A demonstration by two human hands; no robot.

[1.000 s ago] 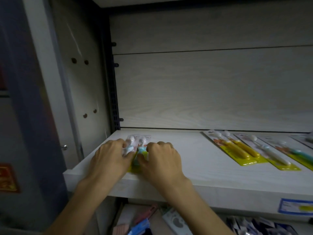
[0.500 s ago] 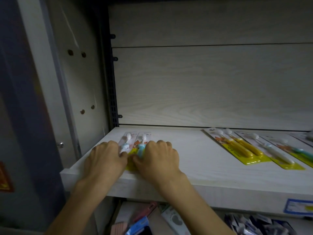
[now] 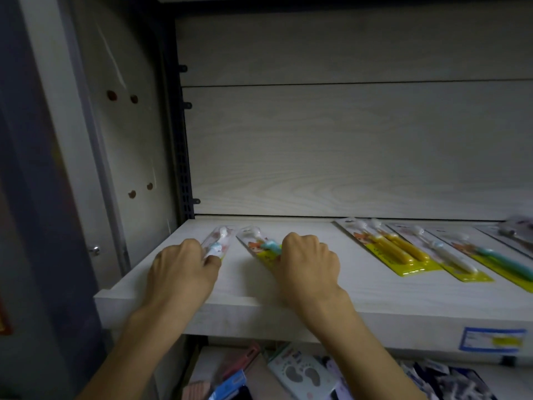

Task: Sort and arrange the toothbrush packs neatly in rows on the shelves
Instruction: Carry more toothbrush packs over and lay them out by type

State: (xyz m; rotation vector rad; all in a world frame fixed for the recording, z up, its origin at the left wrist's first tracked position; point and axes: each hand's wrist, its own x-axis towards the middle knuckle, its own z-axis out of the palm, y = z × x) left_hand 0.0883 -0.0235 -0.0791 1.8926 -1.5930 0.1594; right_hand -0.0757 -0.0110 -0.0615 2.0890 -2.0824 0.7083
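The left hand (image 3: 180, 272) pinches one toothbrush blister pack (image 3: 217, 243) and the right hand (image 3: 307, 264) another (image 3: 261, 246); light, stiff and slippery, they likely handle best by their card edges.

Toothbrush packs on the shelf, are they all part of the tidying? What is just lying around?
Part of the job:
- pack under the left hand, white and blue brush
- pack under the right hand, teal brush
- row of packs on the right
- shelf

Just lying about:
- price label
- mixed packets on the lower shelf
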